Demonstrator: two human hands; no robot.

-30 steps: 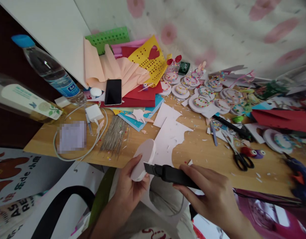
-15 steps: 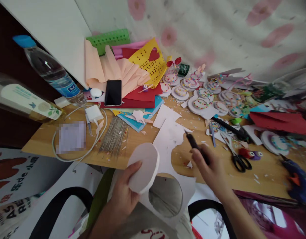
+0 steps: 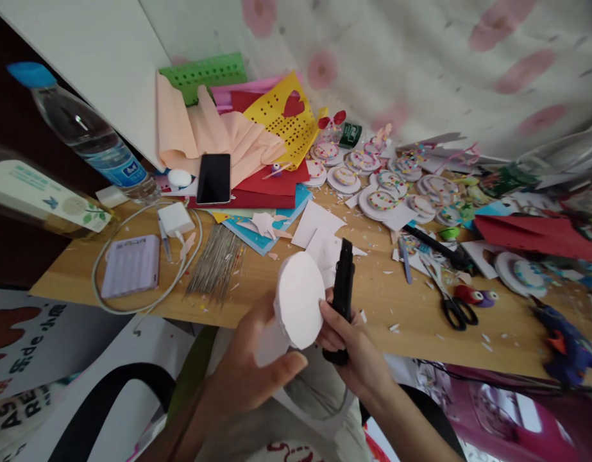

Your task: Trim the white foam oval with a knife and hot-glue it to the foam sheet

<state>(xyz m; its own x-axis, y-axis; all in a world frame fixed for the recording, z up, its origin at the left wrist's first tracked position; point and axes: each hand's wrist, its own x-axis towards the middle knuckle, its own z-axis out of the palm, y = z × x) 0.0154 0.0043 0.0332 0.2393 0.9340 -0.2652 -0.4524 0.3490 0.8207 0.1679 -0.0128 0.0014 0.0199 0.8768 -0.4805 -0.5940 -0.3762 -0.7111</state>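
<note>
A black phone [image 3: 213, 178] lies on the wooden table [image 3: 401, 314], with peach paper [image 3: 213, 138] just behind it. Left of the phone stands a water bottle [image 3: 84, 131]; a lilac power bank [image 3: 131, 265] lies nearer, and black scissors [image 3: 444, 292] well to the right.

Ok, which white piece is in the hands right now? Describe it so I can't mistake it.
Start at the near edge of the wooden table, in front of the person. There the left hand holds up a white foam disc, beside the black cutter in the right hand. Unlike the decorated discs further back, it is plain, thick and oval-looking.
</note>
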